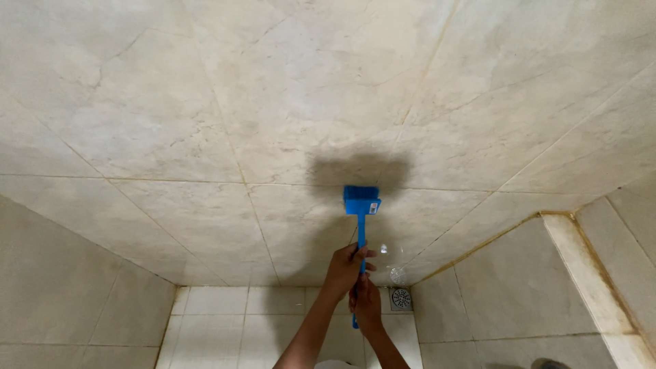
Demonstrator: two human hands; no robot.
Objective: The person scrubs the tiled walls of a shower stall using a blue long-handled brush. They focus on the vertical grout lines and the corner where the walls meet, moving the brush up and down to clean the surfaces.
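We grip the blue plastic long-handled brush (pixel 361 225) with both hands, left hand (pixel 346 265) above right hand (pixel 367 305). Its head presses the beige marble-look wall tile (pixel 287 123).

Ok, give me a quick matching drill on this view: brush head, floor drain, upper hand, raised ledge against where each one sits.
Things:
1. brush head
2. floor drain
3. left hand
4. raised ledge

Places:
A. far right, running along the wall tiles
B. on the floor, just right of the hands
C. against the tiled wall, under a dark shadow
D. wrapped round the blue handle, above the right hand

Pairs: 1-C, 2-B, 3-D, 4-A
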